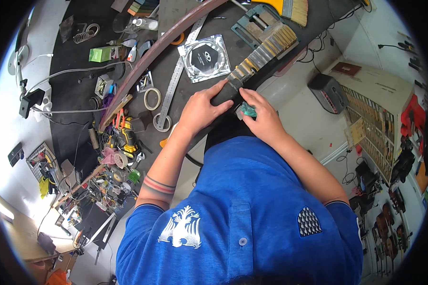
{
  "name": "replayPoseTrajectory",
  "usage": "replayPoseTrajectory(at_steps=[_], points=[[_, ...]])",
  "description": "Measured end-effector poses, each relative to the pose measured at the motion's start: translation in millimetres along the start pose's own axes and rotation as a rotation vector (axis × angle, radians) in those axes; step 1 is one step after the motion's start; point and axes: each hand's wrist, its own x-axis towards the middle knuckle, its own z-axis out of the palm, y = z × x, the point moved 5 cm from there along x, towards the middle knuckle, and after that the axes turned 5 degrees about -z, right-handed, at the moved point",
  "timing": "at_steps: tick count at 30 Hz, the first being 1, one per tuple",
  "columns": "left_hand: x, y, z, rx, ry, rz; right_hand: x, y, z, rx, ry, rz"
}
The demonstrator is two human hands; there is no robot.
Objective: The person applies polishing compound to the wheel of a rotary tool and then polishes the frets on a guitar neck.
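Observation:
A long narrow piece banded in yellow and grey [260,58], like a neck with tape strips across it, runs diagonally from the vise [252,23] toward me. My left hand [200,110] is closed around its dark near end, thumb on one side and fingers on the other. Beside it, my right hand [265,118] has its fingers curled around a crumpled green pad [248,110], whose exact kind I cannot make out. The right fingertips rest at the edge of the banded piece.
A silver string packet [205,58] and a long steel ruler [175,85] lie on the dark bench. Tape rolls [152,99] and a yellow power tool [127,140] sit to the left. A wide brush [295,10] is behind the vise. A reddish curved bar [150,59] crosses the bench.

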Motion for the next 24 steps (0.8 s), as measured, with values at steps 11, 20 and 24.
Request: replayPoseTrajectory(at_steps=[11, 20, 24], points=[[-11.0, -19.9, -2.8, -0.129, 0.13, -0.068, 24.3, -4.6, 11.9, -0.001, -0.075, -0.091], [-16.4, -26.8, 0.9, -0.114, 0.09, -0.017, 12.5, -5.9, 13.0, -0.039, -0.1, -0.078], [-16.9, -26.9, 2.1, -0.139, 0.105, -0.067, 20.2, -3.6, 15.2, -0.018, -0.101, -0.074]])
